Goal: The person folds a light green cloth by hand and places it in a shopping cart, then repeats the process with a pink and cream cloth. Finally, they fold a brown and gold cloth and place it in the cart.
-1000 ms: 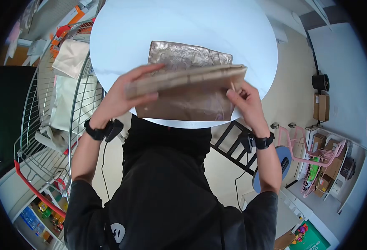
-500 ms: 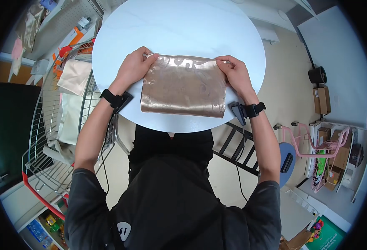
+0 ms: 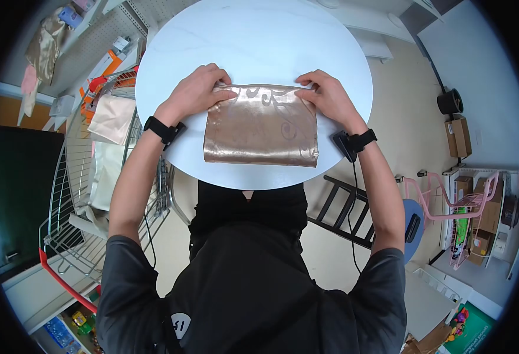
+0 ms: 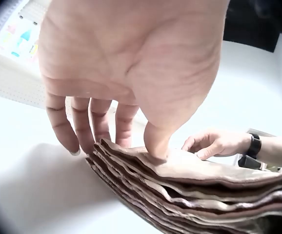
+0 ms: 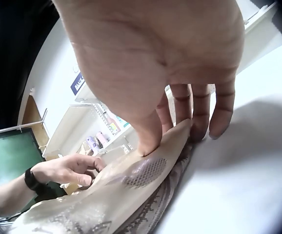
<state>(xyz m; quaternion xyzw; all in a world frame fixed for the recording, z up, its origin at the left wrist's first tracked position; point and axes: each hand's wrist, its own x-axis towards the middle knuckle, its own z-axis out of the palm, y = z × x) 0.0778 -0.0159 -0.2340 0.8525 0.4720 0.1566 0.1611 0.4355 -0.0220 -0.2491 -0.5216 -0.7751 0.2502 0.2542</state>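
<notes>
A folded bronze satin cloth (image 3: 261, 127) with a swirl pattern lies flat on the round white table (image 3: 253, 41), near its front edge. My left hand (image 3: 197, 91) sits on the cloth's far left corner and my right hand (image 3: 324, 94) on its far right corner. In the left wrist view the left hand (image 4: 126, 73) presses its thumb on the top layer of the stacked cloth (image 4: 190, 190), with its fingers down over the far edge. The right hand (image 5: 155, 58) pinches the cloth (image 5: 121, 195) the same way.
A wire rack (image 3: 76, 177) with cream cloths (image 3: 109, 118) stands close on the left. A black chair (image 3: 342, 212) is at the lower right of the table, and a pink rack (image 3: 448, 206) with boxes stands further right. Shelves line the back left.
A second ago both hands held the cloth up, folding it over. They laid the fold down flat and now rest a little further in on its far corners.
</notes>
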